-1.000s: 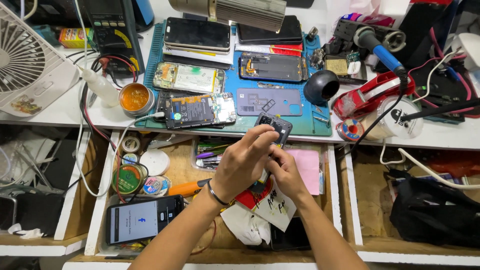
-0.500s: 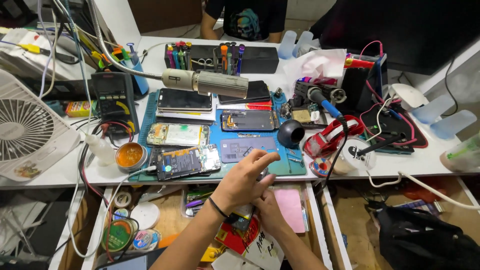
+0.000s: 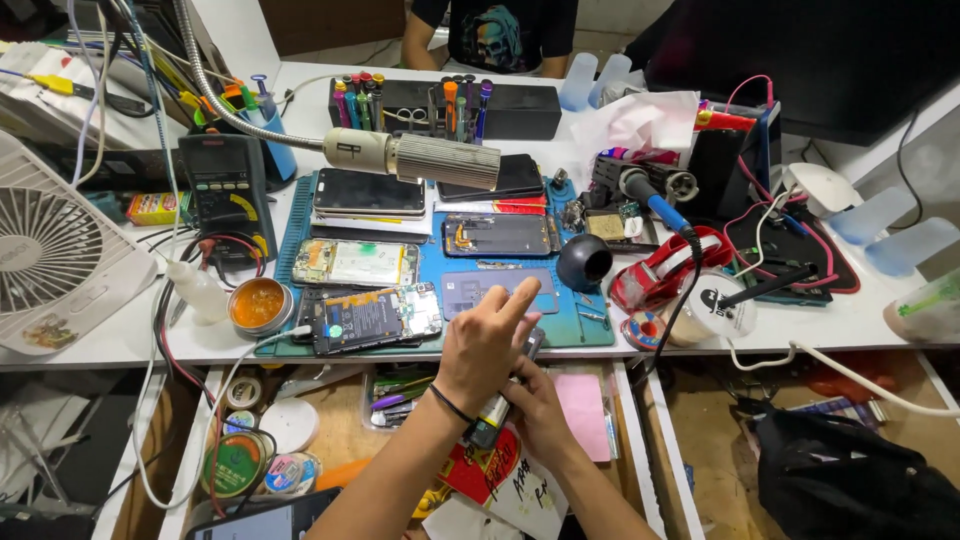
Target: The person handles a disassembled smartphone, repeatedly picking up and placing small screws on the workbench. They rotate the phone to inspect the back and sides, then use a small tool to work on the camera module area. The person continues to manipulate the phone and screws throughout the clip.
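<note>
White worktop (image 3: 120,345) runs across the scene, crowded with gear; a desk fan (image 3: 55,255) stands at its left edge, and a blue repair mat (image 3: 590,325) lies in the middle, carrying several opened phones, among them one with its circuit board bared (image 3: 375,317) at the near left. Above the mat hangs a gooseneck lamp (image 3: 425,158), with a black multimeter (image 3: 228,192) to its left and a red tape dispenser (image 3: 665,272) to the right. An open drawer (image 3: 330,430) below the worktop holds tape rolls and a pink pad (image 3: 585,402). Over that drawer the two hands meet: the left hand (image 3: 485,345), fingers partly extended, lies on top of the right hand (image 3: 535,400), and both close around a small dark phone part (image 3: 532,345), mostly hidden between them, just at the mat's near edge.
</note>
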